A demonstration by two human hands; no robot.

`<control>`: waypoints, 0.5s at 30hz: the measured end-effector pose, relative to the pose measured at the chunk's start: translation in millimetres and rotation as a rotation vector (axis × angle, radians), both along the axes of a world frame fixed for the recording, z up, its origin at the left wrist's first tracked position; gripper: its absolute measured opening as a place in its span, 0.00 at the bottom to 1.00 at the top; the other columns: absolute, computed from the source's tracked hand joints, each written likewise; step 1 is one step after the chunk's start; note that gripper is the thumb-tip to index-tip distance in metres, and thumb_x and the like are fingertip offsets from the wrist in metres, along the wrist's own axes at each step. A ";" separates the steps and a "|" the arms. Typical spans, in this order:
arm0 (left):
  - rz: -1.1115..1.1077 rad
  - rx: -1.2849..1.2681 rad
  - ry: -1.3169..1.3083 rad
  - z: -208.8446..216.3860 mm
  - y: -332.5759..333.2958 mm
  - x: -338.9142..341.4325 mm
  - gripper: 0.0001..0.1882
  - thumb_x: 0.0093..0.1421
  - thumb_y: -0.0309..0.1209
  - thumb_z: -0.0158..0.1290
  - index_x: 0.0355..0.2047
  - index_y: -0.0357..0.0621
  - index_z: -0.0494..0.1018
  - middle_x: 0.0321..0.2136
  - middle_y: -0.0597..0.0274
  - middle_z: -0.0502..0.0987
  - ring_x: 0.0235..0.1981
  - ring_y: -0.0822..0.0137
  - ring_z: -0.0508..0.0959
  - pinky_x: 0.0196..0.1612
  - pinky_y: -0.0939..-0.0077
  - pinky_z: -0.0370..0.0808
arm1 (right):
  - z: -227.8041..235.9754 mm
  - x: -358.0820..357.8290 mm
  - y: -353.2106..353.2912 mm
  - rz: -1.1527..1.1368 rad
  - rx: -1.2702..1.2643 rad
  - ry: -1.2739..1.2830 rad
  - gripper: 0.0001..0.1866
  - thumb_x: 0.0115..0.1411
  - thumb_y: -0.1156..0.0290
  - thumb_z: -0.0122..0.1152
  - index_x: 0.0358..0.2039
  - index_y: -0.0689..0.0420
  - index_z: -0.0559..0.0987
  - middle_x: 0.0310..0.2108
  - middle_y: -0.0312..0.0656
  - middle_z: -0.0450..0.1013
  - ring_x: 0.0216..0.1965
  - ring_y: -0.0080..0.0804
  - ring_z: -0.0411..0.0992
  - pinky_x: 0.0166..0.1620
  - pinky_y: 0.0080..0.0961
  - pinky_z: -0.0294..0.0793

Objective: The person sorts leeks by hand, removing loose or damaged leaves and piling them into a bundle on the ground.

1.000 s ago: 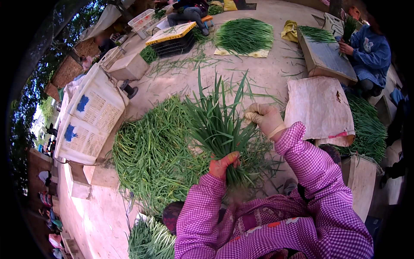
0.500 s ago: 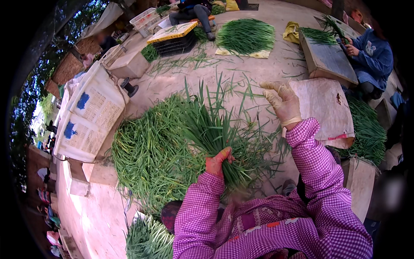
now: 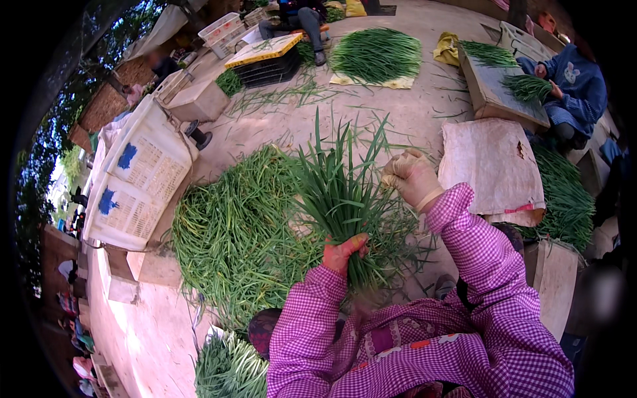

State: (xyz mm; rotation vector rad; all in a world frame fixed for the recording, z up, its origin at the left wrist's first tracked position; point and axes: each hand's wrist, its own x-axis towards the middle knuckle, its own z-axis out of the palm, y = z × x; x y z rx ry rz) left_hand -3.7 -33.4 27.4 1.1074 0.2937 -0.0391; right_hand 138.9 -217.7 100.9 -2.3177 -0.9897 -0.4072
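Note:
My left hand (image 3: 345,253) is closed around the lower part of a bunch of green chives (image 3: 342,199), which stands upright with its leaf tips fanned out away from me. My right hand (image 3: 413,178), in a thin pale glove, is beside the upper right of the bunch, its fingers curled together near the outer leaves. Whatever those fingers may pinch is too small to make out. Beneath and to the left of the bunch spreads a big heap of loose chive leaves (image 3: 232,232). The stem ends below my left hand are partly blurred.
Trimmed chives (image 3: 229,368) lie at lower left. A pale sack (image 3: 491,166) covers part of another chive pile (image 3: 564,196) at right. Beyond it, a co-worker (image 3: 577,86) holds a bunch by a low table (image 3: 494,93). White crates (image 3: 142,172) stand left; more chives (image 3: 376,54) lie ahead.
My right hand has moved left toward the bunch, and its spread fingers have curled in. The bunch in my left hand has shifted slightly right. The co-worker has lowered their bunch over the table.

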 end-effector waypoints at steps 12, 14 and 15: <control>-0.015 0.018 0.011 -5.7 -1.3 3.5 0.21 0.50 0.22 0.61 0.45 0.37 0.72 0.24 0.64 0.75 0.18 0.72 0.72 0.22 0.78 0.70 | 21.2 -2.0 -1.7 0.065 0.610 0.379 0.09 0.57 0.70 0.62 0.38 0.56 0.80 0.31 0.35 0.77 0.34 0.26 0.72 0.41 0.23 0.70; -0.019 0.023 0.024 -2.2 -3.9 4.1 0.21 0.50 0.22 0.61 0.45 0.37 0.72 0.24 0.64 0.75 0.19 0.72 0.72 0.22 0.79 0.70 | 24.6 -13.6 3.0 0.061 0.420 0.349 0.12 0.55 0.66 0.64 0.40 0.54 0.80 0.34 0.35 0.76 0.38 0.28 0.71 0.46 0.25 0.68; -0.021 0.030 0.021 -2.3 -5.0 4.0 0.21 0.50 0.22 0.61 0.45 0.37 0.72 0.24 0.64 0.75 0.19 0.72 0.72 0.22 0.79 0.69 | 23.5 -17.9 6.9 0.013 0.297 0.213 0.13 0.54 0.63 0.65 0.40 0.53 0.80 0.33 0.36 0.75 0.38 0.30 0.71 0.48 0.27 0.67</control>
